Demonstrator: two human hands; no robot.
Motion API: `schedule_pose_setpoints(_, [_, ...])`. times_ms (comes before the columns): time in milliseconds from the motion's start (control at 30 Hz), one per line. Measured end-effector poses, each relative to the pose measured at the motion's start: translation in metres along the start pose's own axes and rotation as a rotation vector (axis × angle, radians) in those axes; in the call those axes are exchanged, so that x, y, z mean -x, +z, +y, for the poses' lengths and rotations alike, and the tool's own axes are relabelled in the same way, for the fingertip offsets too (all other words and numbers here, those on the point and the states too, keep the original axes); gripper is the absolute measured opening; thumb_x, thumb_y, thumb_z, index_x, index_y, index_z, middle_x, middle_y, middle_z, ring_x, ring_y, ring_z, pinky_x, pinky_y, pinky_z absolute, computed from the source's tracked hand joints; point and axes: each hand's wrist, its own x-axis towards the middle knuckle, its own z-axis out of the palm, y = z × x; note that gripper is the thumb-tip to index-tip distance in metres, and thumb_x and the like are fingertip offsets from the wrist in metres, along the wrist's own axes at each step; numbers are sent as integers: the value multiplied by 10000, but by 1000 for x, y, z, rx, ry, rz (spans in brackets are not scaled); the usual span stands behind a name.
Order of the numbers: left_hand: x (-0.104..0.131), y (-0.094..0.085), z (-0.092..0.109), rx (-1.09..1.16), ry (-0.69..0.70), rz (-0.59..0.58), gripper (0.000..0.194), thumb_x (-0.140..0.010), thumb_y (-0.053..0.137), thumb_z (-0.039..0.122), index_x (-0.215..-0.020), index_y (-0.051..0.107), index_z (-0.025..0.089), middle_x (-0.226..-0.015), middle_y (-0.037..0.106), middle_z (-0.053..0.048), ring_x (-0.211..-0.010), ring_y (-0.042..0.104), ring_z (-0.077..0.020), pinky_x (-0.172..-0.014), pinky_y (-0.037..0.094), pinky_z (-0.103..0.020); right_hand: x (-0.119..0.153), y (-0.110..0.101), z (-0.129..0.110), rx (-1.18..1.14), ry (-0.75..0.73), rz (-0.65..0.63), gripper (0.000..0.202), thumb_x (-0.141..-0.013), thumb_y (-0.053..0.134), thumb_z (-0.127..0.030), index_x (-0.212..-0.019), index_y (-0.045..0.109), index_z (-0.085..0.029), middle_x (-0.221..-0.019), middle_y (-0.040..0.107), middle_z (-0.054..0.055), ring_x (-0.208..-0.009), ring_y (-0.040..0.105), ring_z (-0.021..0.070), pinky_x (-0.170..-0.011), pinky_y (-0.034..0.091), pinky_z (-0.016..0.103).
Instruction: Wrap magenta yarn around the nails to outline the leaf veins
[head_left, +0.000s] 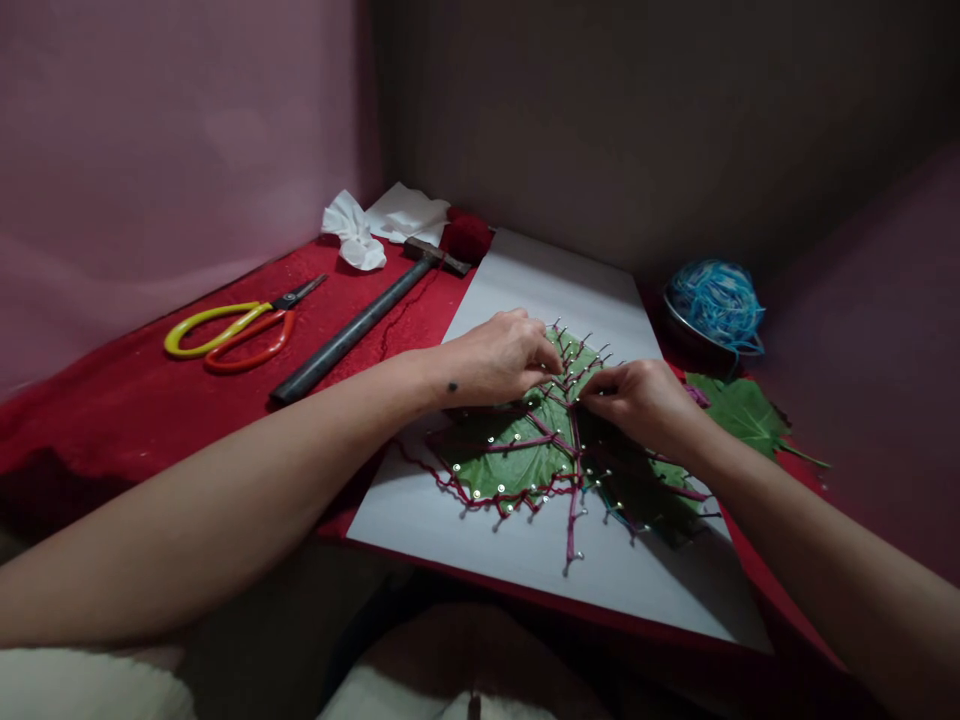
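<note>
1. While both arms reach in from the near side, the green leaf (525,465) lies on a white board (480,545), ringed with upright nails (457,468).
2. Its long axis runs nearly straight away from the person, along a purple thread line (576,445): the stem end points near, the tip far and slightly left.
3. Red yarn (480,498) follows the near left edge of the leaf and trails off left across the board.
4. The left hand (510,355) covers part of the far left side; its grip is narrow, fingers bent inward, but I cannot tell whether it holds thread.
5. The right hand (637,395) faces it across the midline, thumb and finger close together; what this grip holds, if anything, cannot be made out.
6. The tabletop (142,400) is covered in red. To the left lie scissors (247,321), blades pointing away and right, and a hammer (360,325), head at the far end.
7. Beyond are white tissue (352,230) and a red yarn ball (466,236); right of the board, a bowl (694,335) of blue yarn (716,300) and a loose leaf (739,410).
8. A pink wall (187,150) stands left, a dark one (637,130) behind; the light is dim.
</note>
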Motion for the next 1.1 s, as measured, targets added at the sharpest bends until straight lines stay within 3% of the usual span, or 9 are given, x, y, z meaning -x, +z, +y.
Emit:
schedule_pose_setpoints(233, [0,2,3,-13,16,-38,219,-830,523,177,-899,724,226,-757,623,-46,-812,512,-169,-766,416,-288,22,8,-2,259,-169,108,239,-774,487,-201,-734,723,-215,-696,678,36,-616,573,134,-556,370,249])
schedule_pose_setpoints(433, [-1,2,4,21,-21,-60,231,-831,524,164,-948,714,225,-807,621,-50,-847,506,-172,-791,413,-287,18,-5,-15,334,-252,-2,239,-792,482,-190,-757,717,-219,-710,688,40,-621,581,135,-548,336,249])
schedule_pose_setpoints(633, [-2,10,15,65,-143,-61,252,-821,538,173,-1001,702,237,-945,556,-71,-974,444,-213,-888,391,-363,7,-12,-20,497,-371,14,241,-836,452,-197,-816,692,-209,-775,691,37,-638,577,142,-501,229,281])
schedule_pose_setpoints(767, [-3,13,20,72,-223,-57,257,-808,538,172,-984,710,245,-968,543,-75,-1000,426,-236,-903,366,-415,11,-9,-23,556,-415,-53,226,-818,455,-156,-723,657,-188,-730,669,41,-592,547,129,-487,194,294])
schedule_pose_setpoints(867, [-3,13,22,80,-211,-106,294,-778,530,124,-956,715,267,-915,565,-57,-975,441,-235,-895,351,-432,21,-2,-25,598,-398,17,223,-817,458,-167,-680,634,-174,-662,637,44,-559,529,132,-478,186,297])
schedule_pose_setpoints(1000, [-2,14,25,85,-59,-168,355,-755,507,69,-935,701,307,-874,571,-32,-933,460,-216,-867,349,-409,38,6,-24,629,-400,204,273,-844,428,-156,-650,620,-174,-581,579,31,-537,497,129,-488,218,291])
schedule_pose_setpoints(1100, [-3,16,27,32,22,-207,245,-772,522,96,-849,691,257,-887,571,-39,-930,460,-218,-835,353,-390,46,4,-25,636,-464,267,307,-855,398,-137,-646,619,-178,-561,551,27,-537,472,128,-504,234,292])
